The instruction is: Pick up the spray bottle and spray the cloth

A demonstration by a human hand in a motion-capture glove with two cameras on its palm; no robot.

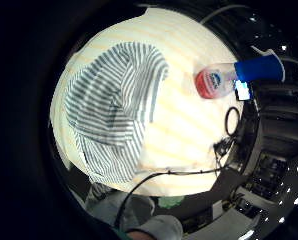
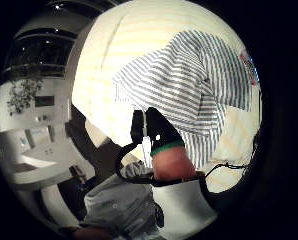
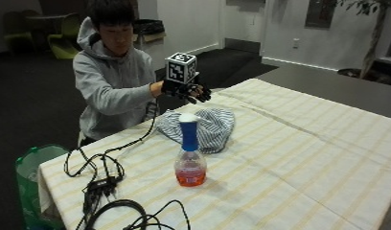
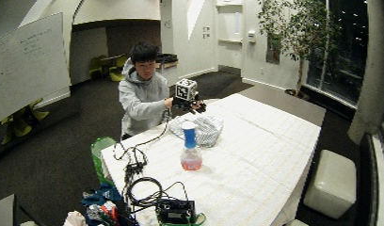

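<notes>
A spray bottle (image 3: 189, 155) with a blue and white head and orange liquid stands upright on the striped tablecloth (image 3: 297, 158), nearer the camera than the cloth. It also shows in the palm view as the spray bottle (image 1: 224, 79). The blue-and-white striped cloth (image 3: 205, 125) lies crumpled behind it; the cloth (image 1: 111, 107) and cloth (image 2: 189, 85) fill the palm views. My gloved right hand (image 3: 190, 91) hovers in the air above the cloth, fingers relaxed and spread, holding nothing. It is apart from the bottle.
Black cables (image 3: 103, 184) trail across the near left part of the table. A green bin (image 3: 31, 165) stands on the floor beside the table's corner. The person sits at the table's far side.
</notes>
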